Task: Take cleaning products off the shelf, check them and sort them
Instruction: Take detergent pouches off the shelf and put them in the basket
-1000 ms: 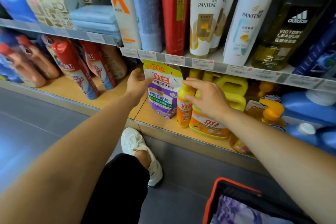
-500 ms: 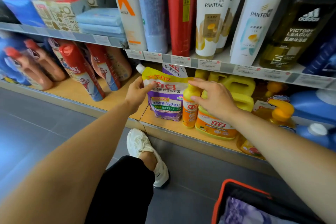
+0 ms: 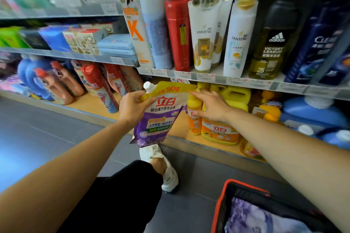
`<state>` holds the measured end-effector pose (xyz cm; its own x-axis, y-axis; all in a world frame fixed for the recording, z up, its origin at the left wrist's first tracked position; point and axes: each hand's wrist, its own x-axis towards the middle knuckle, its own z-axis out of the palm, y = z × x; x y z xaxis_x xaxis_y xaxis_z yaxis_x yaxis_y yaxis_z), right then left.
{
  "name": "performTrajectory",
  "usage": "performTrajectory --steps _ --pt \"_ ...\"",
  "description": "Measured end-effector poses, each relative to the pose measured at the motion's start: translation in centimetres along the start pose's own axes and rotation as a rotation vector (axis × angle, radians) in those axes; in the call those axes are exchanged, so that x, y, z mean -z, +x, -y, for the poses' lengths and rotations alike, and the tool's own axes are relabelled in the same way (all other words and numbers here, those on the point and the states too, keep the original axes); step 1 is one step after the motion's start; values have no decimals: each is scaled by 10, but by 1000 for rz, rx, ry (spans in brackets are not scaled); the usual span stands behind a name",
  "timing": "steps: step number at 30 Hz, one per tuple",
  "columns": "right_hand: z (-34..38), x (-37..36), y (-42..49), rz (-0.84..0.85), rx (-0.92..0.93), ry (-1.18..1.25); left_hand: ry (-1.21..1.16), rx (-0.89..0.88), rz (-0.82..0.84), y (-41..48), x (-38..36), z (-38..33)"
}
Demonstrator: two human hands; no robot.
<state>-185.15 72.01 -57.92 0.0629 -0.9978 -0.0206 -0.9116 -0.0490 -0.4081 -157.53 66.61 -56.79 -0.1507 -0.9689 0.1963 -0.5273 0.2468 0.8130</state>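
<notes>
Left hand (image 3: 132, 108) tight round purple pouch (image 3: 157, 119) top; right hand (image 3: 211, 107) loose-fingered at its corner

A grey tiled floor (image 3: 56, 138) is laid from 6 to 9 o'clock, with pale blue light reflected at 8 o'clock. A tan wooden bottom shelf board (image 3: 91, 104) is located at 9 o'clock, and a grey metal price-label shelf rail (image 3: 246, 82) at 3 o'clock.
</notes>
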Motion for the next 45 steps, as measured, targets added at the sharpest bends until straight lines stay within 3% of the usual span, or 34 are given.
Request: performTrajectory --steps 3,12,18,20,25,32,38,41,45 --pt "3 17 -13 18 18 53 16 -77 30 -20 24 -18" --pt "30 82 -92 -244 137 376 -137 -266 5 -95 46 -102" --pt "43 135 -162 -560 129 476 -238 -304 85 -139 19 -152" --pt "47 147 -189 -535 201 401 -275 -301 143 -151 0 -163" --pt "41 148 -249 -246 185 353 -352 -368 290 -187 -50 -177" --pt "-8 128 -324 -182 24 470 -403 -439 477 -244 -113 -191" --pt "-33 108 -372 -309 -15 521 -333 -435 738 -261 -136 -202" --pt "-41 109 -380 -267 -53 537 -481 -337 789 -259 -138 -205" --pt "-47 112 -389 -220 -42 523 -585 -344 838 -263 -140 -209"
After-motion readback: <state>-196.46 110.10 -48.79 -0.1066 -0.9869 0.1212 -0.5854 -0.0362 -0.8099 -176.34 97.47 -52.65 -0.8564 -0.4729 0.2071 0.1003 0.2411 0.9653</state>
